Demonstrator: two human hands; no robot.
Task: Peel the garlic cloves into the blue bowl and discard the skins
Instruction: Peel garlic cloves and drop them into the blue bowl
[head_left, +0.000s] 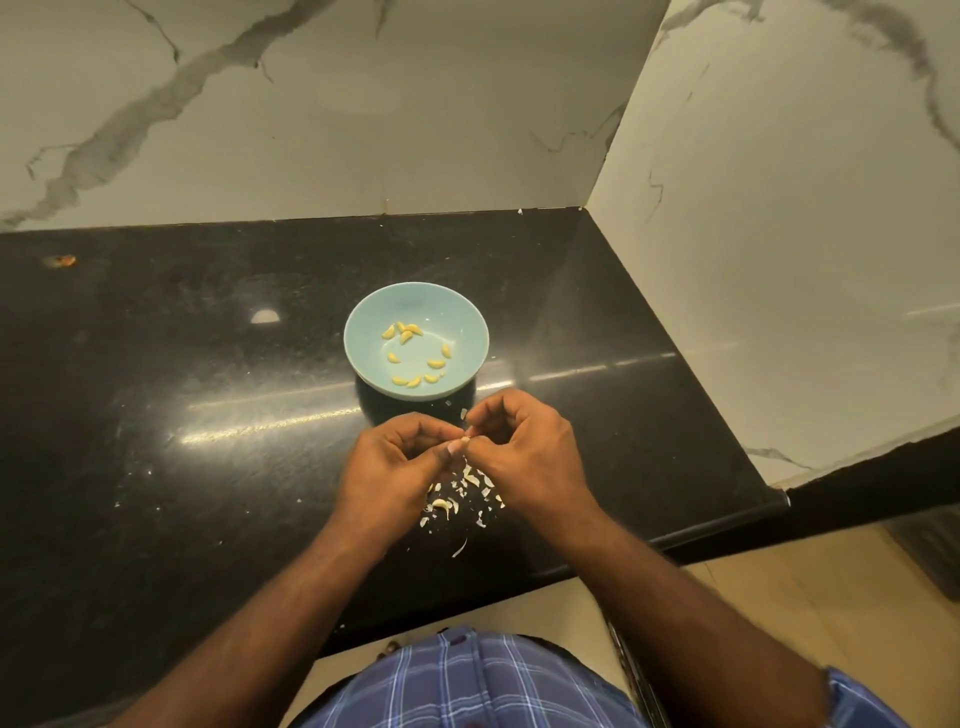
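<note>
A light blue bowl (363, 322) stands on the black counter and holds several peeled yellowish garlic cloves (410, 332). Just in front of the bowl, my left hand (400, 457) and my right hand (524, 447) meet with curled fingers. Together they pinch one small garlic clove (465, 440) between their fingertips. Most of the clove is hidden by my fingers. Below my hands lies a scatter of white garlic skins (467, 493) on the counter, with one unpeeled-looking clove (442, 505) among them.
The black stone counter (208, 415) ends in a rounded front edge near my body and a corner at the right. Marble walls (779, 234) close off the back and the right side. A small orange scrap (63, 260) lies far left.
</note>
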